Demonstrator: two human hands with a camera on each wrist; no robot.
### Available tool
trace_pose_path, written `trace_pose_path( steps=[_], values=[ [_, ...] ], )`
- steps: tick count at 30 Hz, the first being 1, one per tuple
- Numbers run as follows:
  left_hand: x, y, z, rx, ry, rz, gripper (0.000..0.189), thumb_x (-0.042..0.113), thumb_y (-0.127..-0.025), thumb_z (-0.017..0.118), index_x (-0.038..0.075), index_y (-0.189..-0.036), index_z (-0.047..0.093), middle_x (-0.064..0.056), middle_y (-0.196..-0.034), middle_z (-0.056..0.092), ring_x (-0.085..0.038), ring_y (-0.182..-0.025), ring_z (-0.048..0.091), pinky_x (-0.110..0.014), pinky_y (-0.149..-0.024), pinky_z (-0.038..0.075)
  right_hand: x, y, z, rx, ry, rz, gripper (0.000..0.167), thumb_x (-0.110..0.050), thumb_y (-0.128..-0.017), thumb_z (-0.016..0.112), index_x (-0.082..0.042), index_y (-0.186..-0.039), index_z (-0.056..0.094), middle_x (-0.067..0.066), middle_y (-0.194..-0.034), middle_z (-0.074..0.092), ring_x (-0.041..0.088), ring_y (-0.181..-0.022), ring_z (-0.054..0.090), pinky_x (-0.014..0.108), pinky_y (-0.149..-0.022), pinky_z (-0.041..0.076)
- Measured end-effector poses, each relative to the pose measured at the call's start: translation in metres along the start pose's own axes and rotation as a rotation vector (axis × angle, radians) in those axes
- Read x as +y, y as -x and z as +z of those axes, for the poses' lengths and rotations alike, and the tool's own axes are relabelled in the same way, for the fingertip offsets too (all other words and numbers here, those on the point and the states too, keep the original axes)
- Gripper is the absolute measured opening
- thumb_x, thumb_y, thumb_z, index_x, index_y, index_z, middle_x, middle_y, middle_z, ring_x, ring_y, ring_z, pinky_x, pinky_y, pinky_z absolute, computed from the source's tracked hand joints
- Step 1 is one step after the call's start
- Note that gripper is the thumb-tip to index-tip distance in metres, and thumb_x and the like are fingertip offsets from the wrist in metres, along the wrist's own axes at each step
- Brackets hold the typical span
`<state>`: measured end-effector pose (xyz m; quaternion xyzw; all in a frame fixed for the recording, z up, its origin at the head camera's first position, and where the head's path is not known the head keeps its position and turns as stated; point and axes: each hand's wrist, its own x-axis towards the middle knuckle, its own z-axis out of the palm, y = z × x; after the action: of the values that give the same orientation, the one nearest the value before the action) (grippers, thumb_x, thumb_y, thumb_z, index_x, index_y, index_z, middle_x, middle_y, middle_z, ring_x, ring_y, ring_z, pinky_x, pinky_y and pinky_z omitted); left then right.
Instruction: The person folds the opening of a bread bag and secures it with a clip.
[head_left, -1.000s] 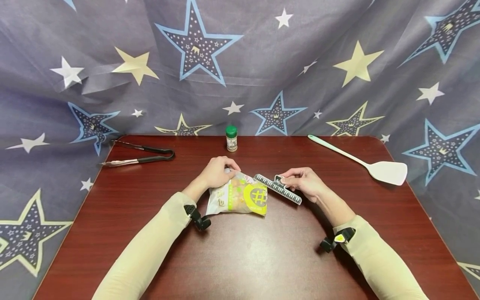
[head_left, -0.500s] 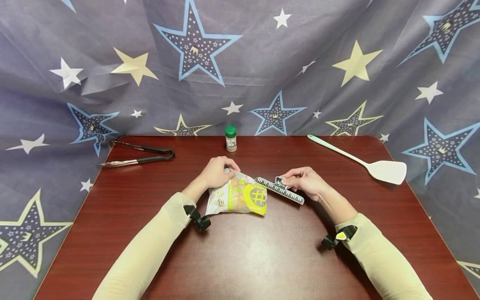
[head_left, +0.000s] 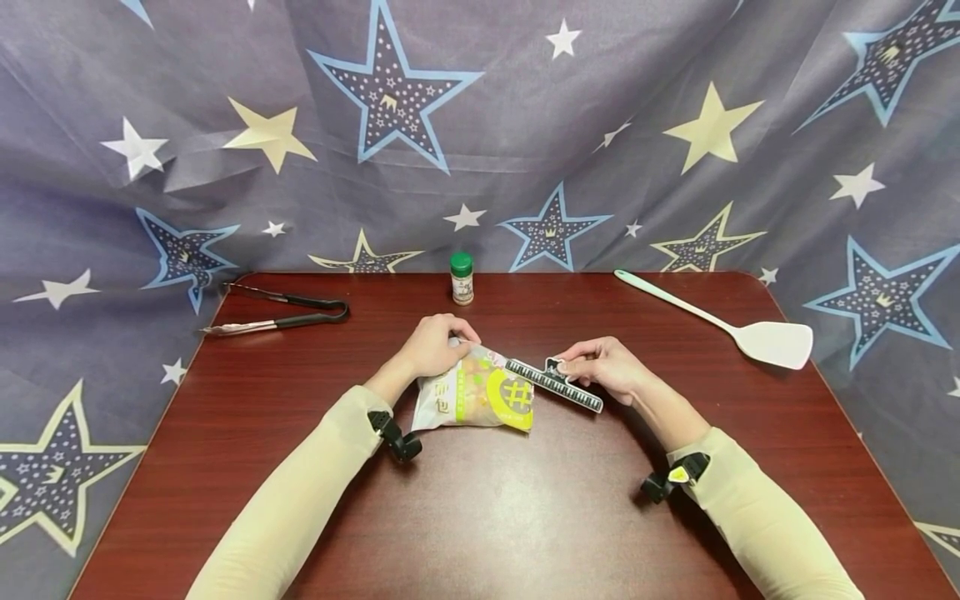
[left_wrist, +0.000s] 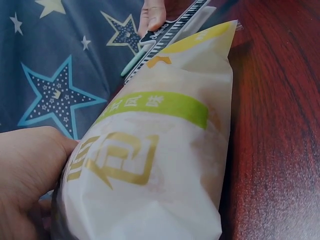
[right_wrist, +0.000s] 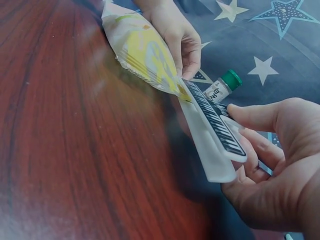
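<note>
A white, yellow and green bread packet (head_left: 472,392) lies on the table. My left hand (head_left: 437,346) grips its far left edge; in the left wrist view the thumb side of that hand (left_wrist: 32,172) is against the wrapper. My right hand (head_left: 606,367) pinches the handle of a long bag clip (head_left: 553,384) with a piano-key pattern. In the right wrist view the clip's two plates stand apart at the near end, and the packet's yellow corner (right_wrist: 184,94) is at the far end, seemingly between them. Fingers of my right hand (right_wrist: 280,150) partly hide the clip's handle.
A green-capped seasoning bottle (head_left: 462,279) stands behind the packet. Tongs with black handles (head_left: 300,310) lie at the far left, and a white spatula (head_left: 772,343) at the far right. A star-patterned cloth (head_left: 480,125) hangs behind the table (head_left: 510,517).
My right hand moved the clip slightly right, then back left, so its left end now overlaps the packet's right side more. My left hand and the packet stay put.
</note>
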<state>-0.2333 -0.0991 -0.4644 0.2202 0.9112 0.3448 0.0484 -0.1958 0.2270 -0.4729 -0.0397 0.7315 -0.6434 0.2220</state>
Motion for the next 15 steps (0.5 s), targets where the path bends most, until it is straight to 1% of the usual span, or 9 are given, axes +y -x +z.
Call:
trace_pose_path(
  steps=[3,6,11,15],
  values=[
    [0.0,-0.0005,0.0001,-0.002,-0.006,-0.002,0.011,0.012,-0.095,0.074,0.013,-0.101,0.083,-0.009,-0.101,0.077,-0.028,-0.102,0.071,-0.046,-0.098,0.055,0.0014,-0.0016,0.0007,0.001,0.005,-0.001,0.033,0.002,-0.093,0.073,0.021,-0.119,0.067,-0.009,-0.073,0.073,0.005,-0.063,0.058,0.021,-0.06,0.046],
    [0.0005,-0.0004,0.0,-0.002,-0.011,-0.001,0.011,0.012,-0.095,0.074,0.014,-0.101,0.083,-0.008,-0.102,0.077,-0.027,-0.102,0.071,-0.045,-0.098,0.055,0.0032,-0.0031,0.0014,0.002,0.007,0.003,0.036,0.001,-0.093,0.074,0.022,-0.121,0.066,-0.009,-0.075,0.073,0.006,-0.063,0.059,0.021,-0.061,0.047],
    [0.001,0.0,-0.0002,0.003,-0.007,-0.001,0.011,0.011,-0.095,0.074,0.013,-0.101,0.083,-0.009,-0.101,0.076,-0.028,-0.102,0.071,-0.046,-0.097,0.055,0.0042,-0.0041,0.0031,-0.002,0.023,0.008,0.035,0.0,-0.092,0.075,0.02,-0.12,0.068,-0.009,-0.076,0.074,0.006,-0.064,0.061,0.02,-0.062,0.05],
    [0.0006,0.0004,-0.0002,0.006,-0.004,-0.001,0.011,0.012,-0.095,0.074,0.014,-0.101,0.083,-0.009,-0.102,0.076,-0.028,-0.103,0.071,-0.046,-0.098,0.055,0.0012,-0.0041,0.0054,-0.018,0.083,0.007,0.031,-0.001,-0.091,0.076,0.016,-0.116,0.071,-0.007,-0.076,0.075,0.006,-0.069,0.066,0.021,-0.065,0.056]
  ],
)
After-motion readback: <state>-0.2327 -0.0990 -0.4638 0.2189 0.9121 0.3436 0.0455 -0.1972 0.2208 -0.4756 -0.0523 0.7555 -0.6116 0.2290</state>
